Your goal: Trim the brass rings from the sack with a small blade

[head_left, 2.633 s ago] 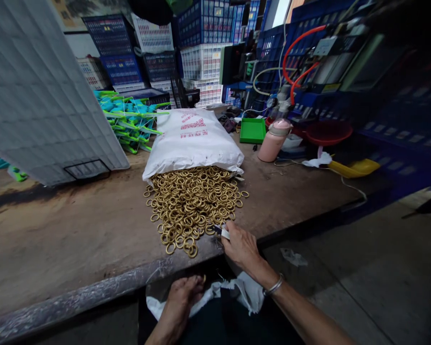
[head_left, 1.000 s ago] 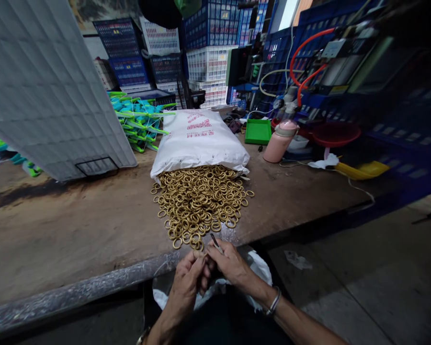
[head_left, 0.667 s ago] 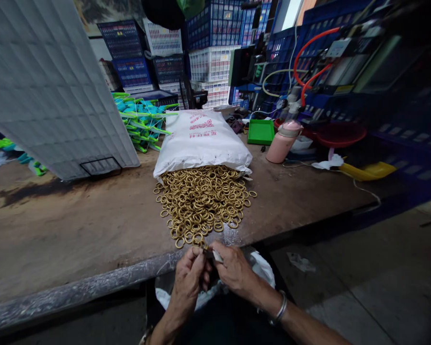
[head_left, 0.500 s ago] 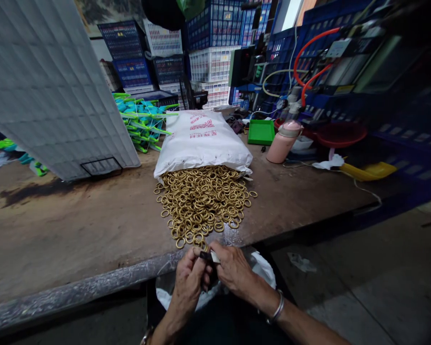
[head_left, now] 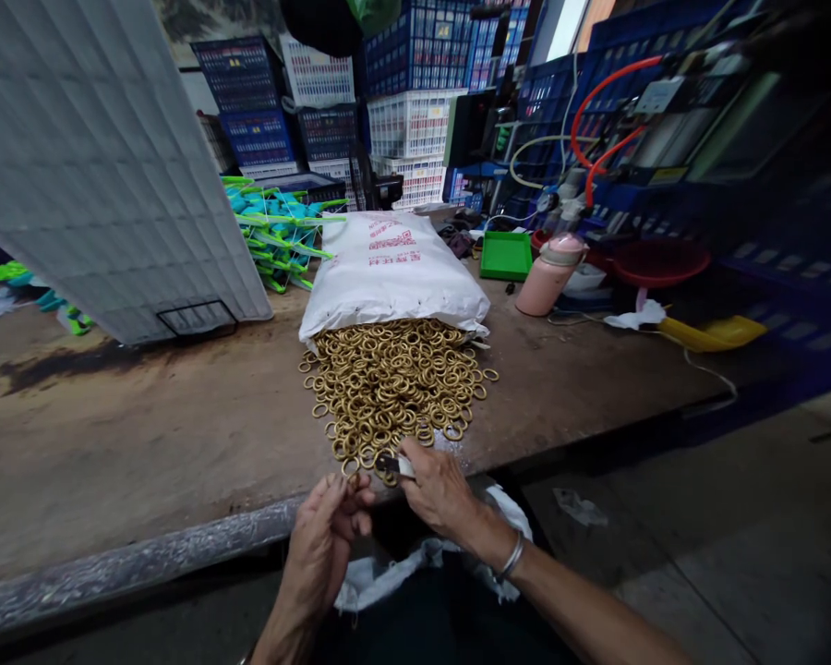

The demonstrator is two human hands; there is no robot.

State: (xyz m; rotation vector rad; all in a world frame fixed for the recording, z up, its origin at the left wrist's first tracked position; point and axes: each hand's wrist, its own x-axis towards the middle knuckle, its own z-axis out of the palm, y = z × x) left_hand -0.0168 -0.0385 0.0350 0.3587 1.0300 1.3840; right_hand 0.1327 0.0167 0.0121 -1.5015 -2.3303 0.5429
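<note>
Your scuffed brown surface (head_left: 145,434) carries round brass rings (head_left: 394,379) spilling from a white woven sack (head_left: 394,268), with lattice crates (head_left: 415,125) stacked behind. At the pile's near edge your right hand (head_left: 439,485) clamps a small tool (head_left: 390,464); your left hand (head_left: 325,531) has its fingers pinched together.

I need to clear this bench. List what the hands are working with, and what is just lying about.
In hand: right hand gripping a small tool; left hand beside it; brass rings; white sack they spill from.
Lying about: pink bottle; green tray; yellow scoop; red basin; teal plastic parts.
</note>
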